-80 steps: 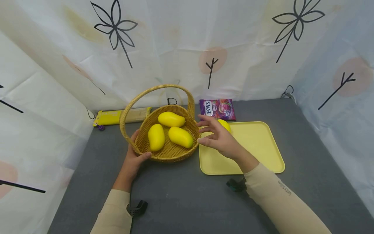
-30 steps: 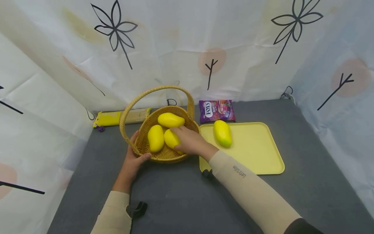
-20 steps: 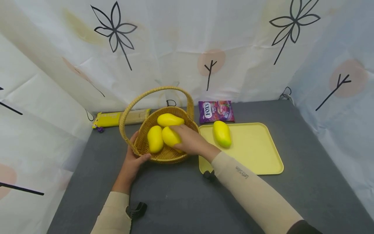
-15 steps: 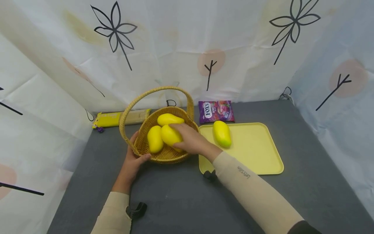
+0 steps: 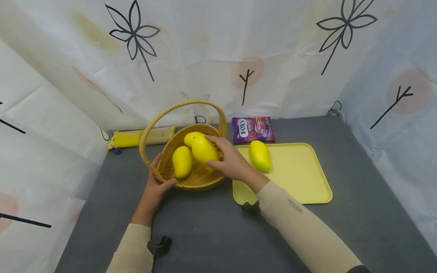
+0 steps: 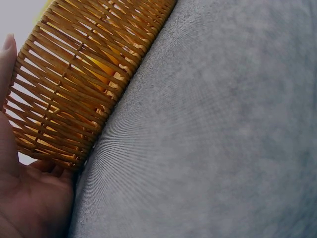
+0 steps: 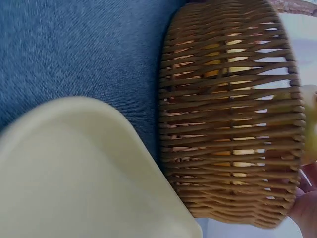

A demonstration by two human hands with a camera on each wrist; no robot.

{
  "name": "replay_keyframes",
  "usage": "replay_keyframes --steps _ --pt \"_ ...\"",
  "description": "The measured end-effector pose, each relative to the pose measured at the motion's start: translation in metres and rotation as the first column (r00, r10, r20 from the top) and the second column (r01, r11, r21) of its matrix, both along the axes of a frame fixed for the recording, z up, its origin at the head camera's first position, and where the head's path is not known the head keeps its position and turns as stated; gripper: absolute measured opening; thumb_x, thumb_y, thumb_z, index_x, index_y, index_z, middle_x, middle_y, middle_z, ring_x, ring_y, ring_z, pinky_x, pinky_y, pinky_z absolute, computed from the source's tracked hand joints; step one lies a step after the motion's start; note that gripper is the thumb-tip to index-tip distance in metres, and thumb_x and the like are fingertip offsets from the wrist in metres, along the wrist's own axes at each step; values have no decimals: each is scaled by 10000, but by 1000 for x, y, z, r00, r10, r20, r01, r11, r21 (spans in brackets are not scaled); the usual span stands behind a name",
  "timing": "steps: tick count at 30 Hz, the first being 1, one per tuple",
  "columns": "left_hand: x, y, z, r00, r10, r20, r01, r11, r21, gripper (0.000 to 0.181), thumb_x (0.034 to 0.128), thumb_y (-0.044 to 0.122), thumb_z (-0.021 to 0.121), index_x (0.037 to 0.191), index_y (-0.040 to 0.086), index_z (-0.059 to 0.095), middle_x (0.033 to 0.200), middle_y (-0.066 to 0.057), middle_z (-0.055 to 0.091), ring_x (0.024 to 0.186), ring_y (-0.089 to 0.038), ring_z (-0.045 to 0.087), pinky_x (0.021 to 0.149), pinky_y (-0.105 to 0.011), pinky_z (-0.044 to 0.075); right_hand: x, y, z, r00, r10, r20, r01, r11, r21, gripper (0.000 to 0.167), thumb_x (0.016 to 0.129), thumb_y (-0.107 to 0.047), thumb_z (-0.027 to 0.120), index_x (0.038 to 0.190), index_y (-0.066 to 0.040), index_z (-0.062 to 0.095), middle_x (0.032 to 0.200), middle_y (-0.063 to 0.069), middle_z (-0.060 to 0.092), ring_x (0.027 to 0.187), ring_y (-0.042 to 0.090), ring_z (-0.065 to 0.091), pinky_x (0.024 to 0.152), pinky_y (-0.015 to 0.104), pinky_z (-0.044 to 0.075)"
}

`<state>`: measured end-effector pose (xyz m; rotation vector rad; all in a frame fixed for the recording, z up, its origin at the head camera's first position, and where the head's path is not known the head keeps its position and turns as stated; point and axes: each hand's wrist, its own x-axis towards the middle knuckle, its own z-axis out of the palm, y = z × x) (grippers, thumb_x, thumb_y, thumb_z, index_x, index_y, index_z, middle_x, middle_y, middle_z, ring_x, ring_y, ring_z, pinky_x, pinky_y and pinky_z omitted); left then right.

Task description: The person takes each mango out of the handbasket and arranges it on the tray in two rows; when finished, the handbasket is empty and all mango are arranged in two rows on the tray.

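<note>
A wicker basket (image 5: pixel 201 185) with a tall arched handle stands left of centre in the head view. My left hand (image 5: pixel 155 191) grips its left side, thumb over the rim; the left wrist view shows the palm (image 6: pixel 34 203) against the woven wall (image 6: pixel 74 74). My right hand (image 5: pixel 232 159) holds a yellow mango (image 5: pixel 204 148) over the inside of the basket. That mango partly covers a second mango (image 5: pixel 189 137) at the back. A third mango (image 5: pixel 182 162) lies in the basket's left part. Another mango (image 5: pixel 260 156) rests on the yellow tray (image 5: pixel 297 178).
The tray lies close to the basket's right side; its rounded corner (image 7: pixel 94 109) fills the lower left of the right wrist view. A purple Fox's candy bag (image 5: pixel 253 129) lies behind it. A yellow packet (image 5: pixel 128 139) lies behind the basket. Printed curtains (image 5: pixel 191 49) enclose the grey table.
My right hand came empty from beside the tray into the basket, took the front right mango and raised it slightly up and back. My left hand has stayed on the basket.
</note>
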<state>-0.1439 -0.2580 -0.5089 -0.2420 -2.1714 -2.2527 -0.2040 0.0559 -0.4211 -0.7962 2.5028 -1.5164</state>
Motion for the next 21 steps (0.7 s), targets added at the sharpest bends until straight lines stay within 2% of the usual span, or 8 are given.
replay_keyframes --steps 5,9,14,21 --pt "0 0 1 1000 5 -4 -5 1000 -7 976 1027 -60 714 1757 311 183 1758 -76 209 1546 -337 287 1106 -263 404 6 13 3 999 -30 43 35 994 -104 745 1014 -218 822 1666 -193 462 1552 106 485 1273 321 562 979 437 574" --pt "-1 0 0 1000 4 -10 -4 1000 -6 974 1028 -72 704 1758 303 179 1761 -79 199 1549 -330 279 1108 -262 398 11 24 6 997 -42 62 52 986 -159 741 1013 -194 825 1663 -189 468 1581 90 473 1295 357 566 986 471 571" --pt "-1 -1 -1 1000 2 -14 -2 1000 -3 975 1026 -82 699 1759 294 177 1764 -80 193 1550 -329 276 1106 -257 397 19 40 6 995 -66 72 78 982 -173 759 1004 -189 835 1661 -175 457 1565 86 499 1296 384 582 969 524 575" --pt "-1 1 -1 1000 6 -14 -6 1000 0 984 1016 -107 689 1757 300 187 1763 -76 197 1547 -319 284 1110 -262 400 28 65 3 987 -105 119 127 974 -187 758 993 -142 844 1650 -160 465 1559 113 500 1287 403 587 945 506 589"
